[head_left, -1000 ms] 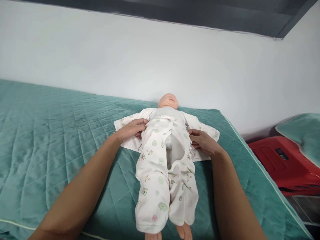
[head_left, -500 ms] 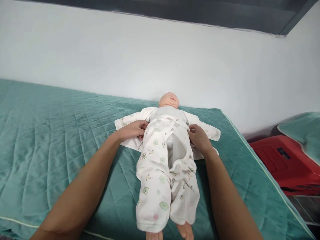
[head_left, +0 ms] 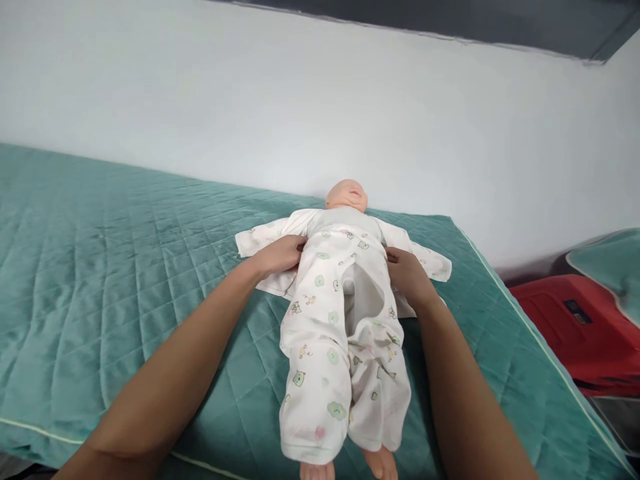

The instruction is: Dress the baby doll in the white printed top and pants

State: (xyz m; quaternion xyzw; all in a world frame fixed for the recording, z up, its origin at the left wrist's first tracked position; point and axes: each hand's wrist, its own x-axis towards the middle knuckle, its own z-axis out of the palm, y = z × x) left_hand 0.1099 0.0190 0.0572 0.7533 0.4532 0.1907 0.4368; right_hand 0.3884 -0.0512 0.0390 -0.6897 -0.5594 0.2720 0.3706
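Note:
A baby doll (head_left: 347,195) lies on its back on the green quilted bed cover (head_left: 125,267), head toward the wall and bare feet toward me. It wears white baby pants (head_left: 320,340) with green animal prints and an opening at the crotch, pulled up over its belly. Beneath it a matching white jacket (head_left: 433,262) is spread, its sleeves out to both sides. My left hand (head_left: 281,256) is closed at the left side of the pants' waist. On the opposite side, my right hand (head_left: 407,272) has its fingers curled at the waist. Both sets of fingertips are partly hidden.
Behind the bed rises a white wall (head_left: 250,100), with a dark panel (head_left: 475,20) at its top. Right of the bed's piped edge stands a red plastic stool (head_left: 565,327), with green quilted fabric (head_left: 610,267) beside it.
The view has turned slightly left, so everything sits a little farther right. Both hands stay at the sides of the pants' waist, the left slightly higher. The doll has not visibly moved.

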